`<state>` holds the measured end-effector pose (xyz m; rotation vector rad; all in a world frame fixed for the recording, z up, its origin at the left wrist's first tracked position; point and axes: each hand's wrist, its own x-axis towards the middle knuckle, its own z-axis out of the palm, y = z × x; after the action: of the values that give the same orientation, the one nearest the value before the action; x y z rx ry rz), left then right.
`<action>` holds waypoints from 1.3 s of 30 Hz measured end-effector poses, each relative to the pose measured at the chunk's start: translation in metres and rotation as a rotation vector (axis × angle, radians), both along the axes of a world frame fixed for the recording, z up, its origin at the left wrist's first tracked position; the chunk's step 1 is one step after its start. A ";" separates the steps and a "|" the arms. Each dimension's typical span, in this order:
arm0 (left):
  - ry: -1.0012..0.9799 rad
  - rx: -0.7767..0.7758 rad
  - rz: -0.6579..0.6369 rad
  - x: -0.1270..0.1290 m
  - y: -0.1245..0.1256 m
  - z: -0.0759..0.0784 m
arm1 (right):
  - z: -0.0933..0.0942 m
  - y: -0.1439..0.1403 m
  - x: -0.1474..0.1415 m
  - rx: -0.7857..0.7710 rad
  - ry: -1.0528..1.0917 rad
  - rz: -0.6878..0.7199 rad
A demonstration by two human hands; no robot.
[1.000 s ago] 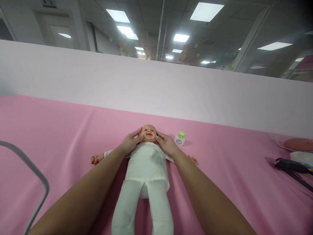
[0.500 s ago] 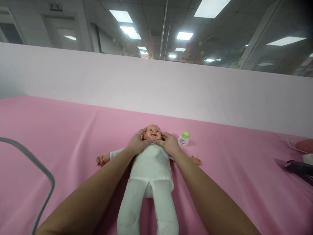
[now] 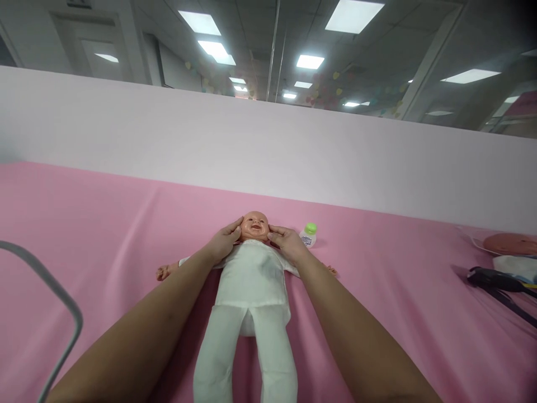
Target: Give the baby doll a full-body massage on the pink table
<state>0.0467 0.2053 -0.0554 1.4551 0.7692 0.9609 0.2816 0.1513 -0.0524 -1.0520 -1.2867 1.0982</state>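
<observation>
A baby doll [image 3: 253,274] in a white top and trousers lies face up on the pink sheet, its arms spread to the sides. My left hand [image 3: 226,242] rests against one side of its head [image 3: 255,223], fingers stretched along the cheek and ear. On the opposite side my right hand [image 3: 288,243] touches the head with extended fingertips, thumb low by the jaw. Both hands are open, and the face shows between them. Just beyond my right hand stands a small clear bottle [image 3: 308,237] with a green cap. My forearms partly cover the doll's arms.
The pink sheet [image 3: 104,224] reaches a white wall panel [image 3: 260,145] with glass above it. At the right edge lie a black strap-like object [image 3: 490,277] and a clear container [image 3: 478,242] with something brownish inside. A grey cable [image 3: 62,294] curves at the left.
My thumbs have slid outward from the doll's chin to the sides of its head, so my hands are farther apart. The view has shifted slightly to the right.
</observation>
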 end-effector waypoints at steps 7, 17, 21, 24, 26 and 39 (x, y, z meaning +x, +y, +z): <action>0.042 0.028 0.082 0.002 0.001 0.000 | -0.002 0.004 -0.008 -0.011 0.041 -0.092; 0.326 0.228 0.209 0.011 -0.011 0.004 | 0.001 0.003 -0.022 0.088 -0.112 -0.181; 0.334 0.247 0.227 0.011 -0.011 0.003 | -0.002 0.005 -0.022 0.107 -0.166 -0.189; 0.322 0.233 0.227 0.010 -0.011 0.006 | -0.004 0.006 -0.019 0.116 -0.192 -0.181; 0.313 0.212 0.206 0.008 -0.010 0.007 | -0.003 0.006 -0.017 0.111 -0.166 -0.181; 0.109 0.073 0.120 0.005 0.006 -0.002 | -0.003 0.009 -0.005 0.145 -0.138 -0.133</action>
<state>0.0521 0.2116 -0.0571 1.5488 0.9181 1.0150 0.2765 0.1600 -0.0558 -1.1019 -1.3635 0.8320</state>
